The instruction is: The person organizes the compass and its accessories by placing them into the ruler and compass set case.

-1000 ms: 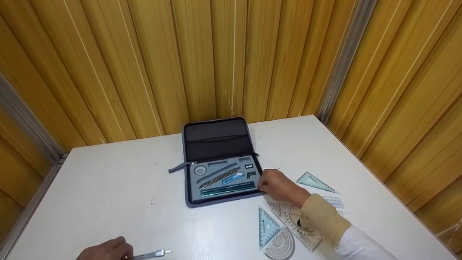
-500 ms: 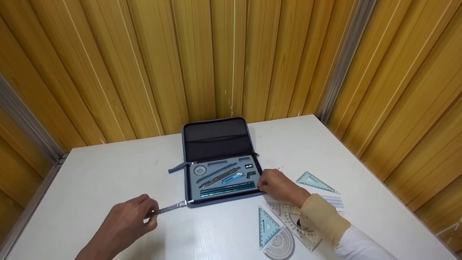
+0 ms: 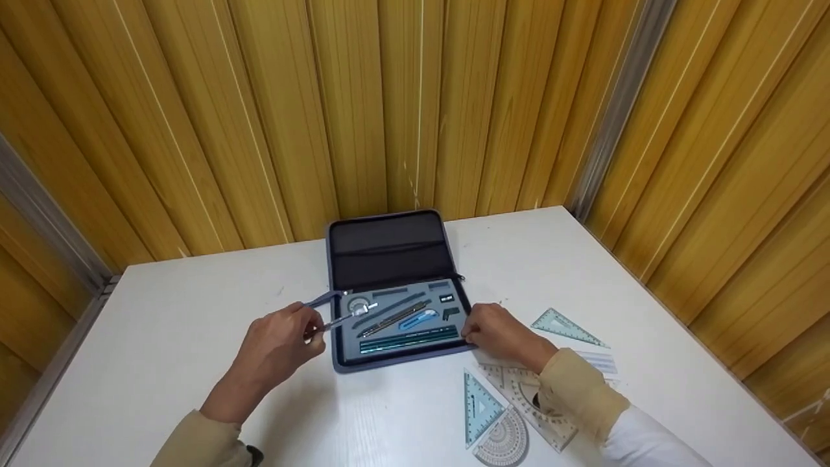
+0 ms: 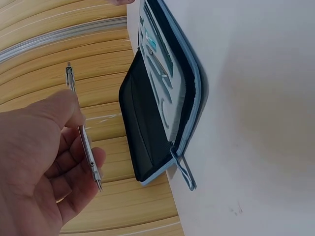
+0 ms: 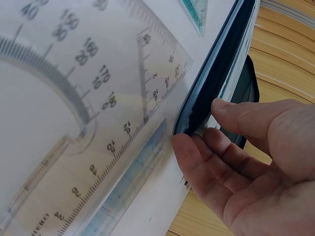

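Silver tool (image 4: 87,148) — likely light, stiff, slick; hold mid-shaft. Left grip (image 3: 279,337) pinches it; right grip (image 3: 499,332) pinches case (image 3: 405,360) at four o'clock.

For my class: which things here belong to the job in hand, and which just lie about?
Seemingly part of the job:
metal tool, pinched by the left hand
open case, right hand at its corner
tools stored inside

Seemingly lying about:
near triangle
far triangle
protractor
clear template
striped ruler
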Demonstrator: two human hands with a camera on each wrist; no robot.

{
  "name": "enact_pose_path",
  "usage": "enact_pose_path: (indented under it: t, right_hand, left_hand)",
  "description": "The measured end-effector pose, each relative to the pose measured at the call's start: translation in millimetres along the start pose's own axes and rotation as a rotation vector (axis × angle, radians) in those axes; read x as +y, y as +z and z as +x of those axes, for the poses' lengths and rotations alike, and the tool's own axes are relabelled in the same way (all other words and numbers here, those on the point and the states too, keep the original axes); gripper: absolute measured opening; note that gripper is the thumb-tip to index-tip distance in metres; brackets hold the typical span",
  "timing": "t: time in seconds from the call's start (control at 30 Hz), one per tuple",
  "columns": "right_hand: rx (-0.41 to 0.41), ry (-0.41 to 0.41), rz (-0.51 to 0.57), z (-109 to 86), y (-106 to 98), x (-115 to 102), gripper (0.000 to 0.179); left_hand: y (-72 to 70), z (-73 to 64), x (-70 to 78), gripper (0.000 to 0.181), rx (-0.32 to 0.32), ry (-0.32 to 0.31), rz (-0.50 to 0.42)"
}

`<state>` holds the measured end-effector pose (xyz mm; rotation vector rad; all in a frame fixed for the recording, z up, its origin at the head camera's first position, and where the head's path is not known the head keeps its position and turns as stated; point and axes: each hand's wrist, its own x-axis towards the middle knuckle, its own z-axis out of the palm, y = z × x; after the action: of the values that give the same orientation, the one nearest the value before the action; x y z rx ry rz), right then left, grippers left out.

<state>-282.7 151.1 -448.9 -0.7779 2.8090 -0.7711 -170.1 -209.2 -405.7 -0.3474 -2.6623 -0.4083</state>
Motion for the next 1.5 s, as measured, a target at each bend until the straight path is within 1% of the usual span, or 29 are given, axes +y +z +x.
enact_pose_path:
  t: [0.13, 0.3, 0.37, 0.53, 0.6, 0.67, 0.83, 0.87, 0.97, 1.07, 1.13, 1.2, 1.33, 1.5]
  right_hand:
    - [-0.012, -0.013, 0.001, -0.4, 1, 1, 0.016]
    - [-0.005, -0.083, -0.010, -0.1, 3, 4, 0.016]
    - [0.003, -0.100, -0.016, 0.2, 3, 4, 0.016]
    - [-0.007, -0.076, -0.008, -0.1, 1, 3, 0.016]
    - [-0.012, -0.065, -0.005, 0.0, 0, 3, 0.016]
    - [-0.014, -0.060, -0.003, 0.0, 0, 2, 0.016]
    - [-0.016, -0.055, -0.011, 0.2, -1, 2, 0.017]
    - [-0.020, -0.048, -0.011, 0.1, -1, 2, 0.018]
    - [-0.029, -0.021, -0.006, -0.5, -1, 2, 0.018]
    - [-0.034, -0.010, -0.007, -0.8, -1, 1, 0.018]
    - [-0.030, -0.024, -0.011, -0.8, -1, 1, 0.017]
    - [-0.018, -0.055, -0.011, -1.0, -1, 1, 0.017]
    - [-0.006, -0.086, -0.010, -1.4, -2, 1, 0.016]
    - [-0.005, -0.084, -0.020, -1.7, -4, 2, 0.016]
  left_hand:
    - [12.1, 12.9, 3.7, 0.008, -0.005, -0.042, -0.021]
    - [26.5, 30.2, 8.5, 0.007, -0.034, -0.099, -0.063]
    - [32.6, 37.2, 10.3, 0.006, -0.036, -0.102, -0.066]
    - [48.4, 51.1, 14.2, 0.005, -0.029, -0.079, -0.031]
    - [54.7, 55.8, 15.5, 0.005, -0.032, -0.080, -0.020]
    - [61.1, 60.6, 16.9, 0.004, -0.044, -0.087, -0.014]
    - [76.8, 71.9, 21.4, 0.004, -0.098, -0.105, -0.004]
    - [79.9, 74.1, 22.3, 0.006, -0.112, -0.106, -0.003]
    - [88.6, 79.8, 25.2, 0.016, -0.146, -0.102, 0.015]
    - [96.5, 84.4, 27.7, 0.019, -0.168, -0.096, 0.041]
    - [100.8, 86.8, 29.4, 0.016, -0.175, -0.104, 0.052]
    - [104.3, 88.8, 31.1, 0.015, -0.177, -0.110, 0.053]
    - [108.9, 91.6, 34.3, 0.017, -0.195, -0.138, 0.039]
    - [112.5, 93.4, 36.7, 0.017, -0.219, -0.156, 0.024]
